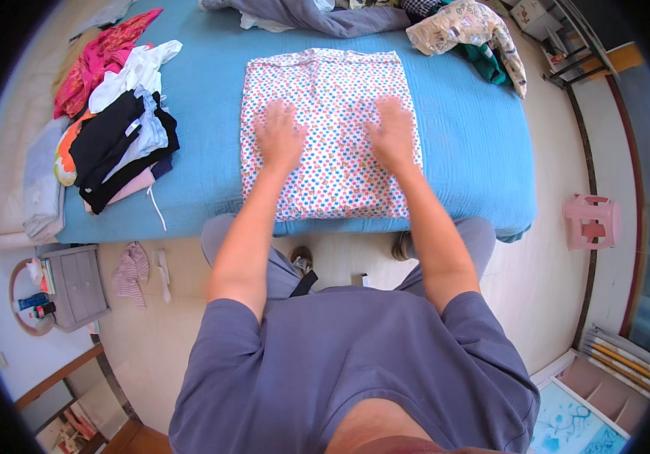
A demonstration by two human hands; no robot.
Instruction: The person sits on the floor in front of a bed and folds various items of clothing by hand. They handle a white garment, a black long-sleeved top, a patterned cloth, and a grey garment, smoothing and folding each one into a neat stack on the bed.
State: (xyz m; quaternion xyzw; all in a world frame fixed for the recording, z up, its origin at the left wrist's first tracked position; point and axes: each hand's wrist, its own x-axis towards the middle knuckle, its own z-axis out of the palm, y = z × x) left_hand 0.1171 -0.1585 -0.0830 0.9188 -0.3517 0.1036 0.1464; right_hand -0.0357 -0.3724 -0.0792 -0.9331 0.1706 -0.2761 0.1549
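Spread flat in front of me is a folded white cloth [336, 153] printed with small blue and pink stars and brown bears. It lies on the blue quilted cover of a bed [467, 147], its near edge close to the bed's edge. My left hand [280, 136] is over the left half of the cloth, palm down with the fingers apart. My right hand [392, 133] is over the right half in the same pose. Both hands are blurred at the fingers, and neither grips anything. Whether the palms press on the fabric I cannot tell.
Left on the bed, folded black clothing [103, 144] tops a pile beside a white garment [132, 74] and pink-red fabric [106, 62]. Along the far side lie grey fabric [325, 17] and a cream printed garment [461, 28]. A pink plastic stool [591, 221] and grey cabinet [78, 284] flank the floor.
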